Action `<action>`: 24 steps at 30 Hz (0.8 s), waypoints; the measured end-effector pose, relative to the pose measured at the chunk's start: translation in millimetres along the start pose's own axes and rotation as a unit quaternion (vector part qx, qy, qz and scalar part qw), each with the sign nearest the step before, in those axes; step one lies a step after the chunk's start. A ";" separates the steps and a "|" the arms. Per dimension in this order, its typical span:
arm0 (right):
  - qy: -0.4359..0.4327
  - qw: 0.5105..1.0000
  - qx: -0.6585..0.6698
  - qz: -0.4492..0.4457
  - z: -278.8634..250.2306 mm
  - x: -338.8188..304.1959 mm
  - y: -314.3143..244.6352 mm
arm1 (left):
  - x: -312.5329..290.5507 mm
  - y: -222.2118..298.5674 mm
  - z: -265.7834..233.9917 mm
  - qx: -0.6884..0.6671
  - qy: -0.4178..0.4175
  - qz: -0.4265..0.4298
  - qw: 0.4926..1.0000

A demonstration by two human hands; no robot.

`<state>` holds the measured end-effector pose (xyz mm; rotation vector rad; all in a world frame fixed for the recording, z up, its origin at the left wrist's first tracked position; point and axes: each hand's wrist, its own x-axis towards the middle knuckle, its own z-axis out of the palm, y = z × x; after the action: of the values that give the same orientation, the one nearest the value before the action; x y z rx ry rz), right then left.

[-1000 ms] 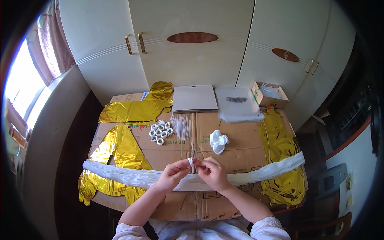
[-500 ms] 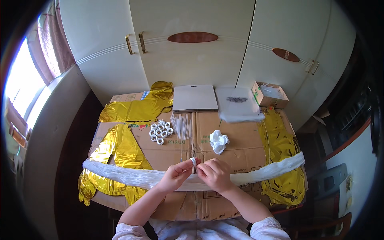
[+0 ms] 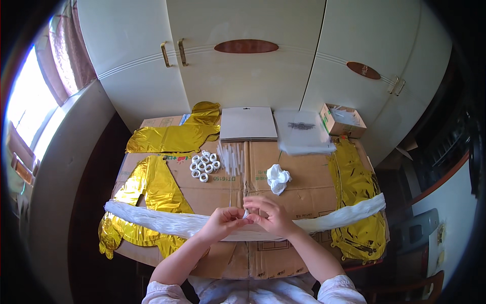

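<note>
In front of me both hands meet above the middle of a long white strand bundle (image 3: 157, 219) that lies across the cardboard. Between my left hand's (image 3: 225, 223) thumb and fingers is a small white ring-shaped roll (image 3: 246, 215), partly covered. From the right, my right hand (image 3: 271, 218) reaches the same roll, its thumb low and its other fingers raised and bent over it. Beyond my hands lie several similar white rings (image 3: 204, 166) in a cluster, a bunch of clear thin tubes (image 3: 231, 159) and a crumpled white piece (image 3: 278, 179).
Gold foil balloons lie at the left (image 3: 167, 185), back left (image 3: 167, 140) and right (image 3: 357, 197). Along the back are a grey card stack (image 3: 248, 124), clear plastic bags (image 3: 304, 134) and a small open box (image 3: 343, 121) of clear pieces. White cabinets (image 3: 243, 81) stand behind the cardboard-covered table (image 3: 212, 190).
My right hand's fingers have lifted and uncurled from a closed pinch to bend over the roll. The left hand and the roll have dropped slightly toward me.
</note>
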<state>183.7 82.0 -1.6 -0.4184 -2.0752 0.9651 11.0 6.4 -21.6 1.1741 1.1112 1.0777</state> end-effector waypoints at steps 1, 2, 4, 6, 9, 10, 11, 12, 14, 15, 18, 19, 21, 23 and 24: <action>-0.039 0.994 0.092 0.048 -0.9 -1.3 3.3 | -0.5 2.5 -0.6 -0.002 -0.017 -0.009 1.000; -0.048 0.987 0.131 0.078 -1.1 -3.0 5.7 | -0.6 4.8 -0.7 -0.004 -0.034 -0.017 0.999; -0.067 0.966 0.208 0.137 -1.0 -5.9 8.7 | -0.7 7.9 -0.6 -0.024 -0.046 -0.028 0.998; -0.083 0.963 0.206 0.154 -3.8 -6.2 9.2 | -1.3 13.0 0.4 -0.042 -0.056 -0.039 0.997; -0.090 0.962 0.208 0.154 -2.0 -6.9 10.2 | -2.3 17.8 0.8 -0.069 -0.075 -0.053 0.993; -0.089 0.962 0.210 0.150 -0.8 -7.3 10.0 | -1.9 15.3 -2.3 -0.079 -0.085 -0.056 0.992; -0.087 0.969 0.187 0.139 -0.4 -7.3 9.2 | -1.5 13.6 -4.5 -0.090 -0.096 -0.059 0.990; -0.086 0.974 0.164 0.128 0.0 -7.1 8.4 | -1.4 13.2 -5.5 -0.092 -0.102 -0.062 0.989; -0.084 0.976 0.148 0.133 0.1 -6.8 6.4 | -0.8 12.7 -6.8 -0.097 -0.114 -0.067 0.987; -0.084 0.973 0.155 0.149 0.3 -6.8 5.1 | -0.7 11.0 -6.9 -0.115 -0.119 -0.048 0.985; -0.094 0.965 0.177 0.170 3.1 -8.5 4.8 | -0.2 7.3 -6.7 -0.152 -0.128 -0.006 0.980; -0.098 0.963 0.184 0.172 4.2 -9.4 5.3 | 0.0 7.5 -7.2 -0.154 -0.128 -0.001 0.980; -0.068 0.965 0.176 0.181 6.2 -9.8 7.7 | 0.6 8.1 -7.5 -0.156 -0.116 0.014 0.981; -0.055 0.976 0.144 0.150 5.8 -9.0 10.0 | 1.6 8.8 -7.4 -0.156 -0.094 0.032 0.983; -0.058 0.985 0.116 0.115 4.6 -8.1 10.8 | 2.1 8.7 -8.4 -0.130 -0.081 0.028 0.988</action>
<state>185.0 82.1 -15.9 -0.4964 -2.0163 1.3803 2.6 10.3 -13.5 1.0691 0.7901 1.1134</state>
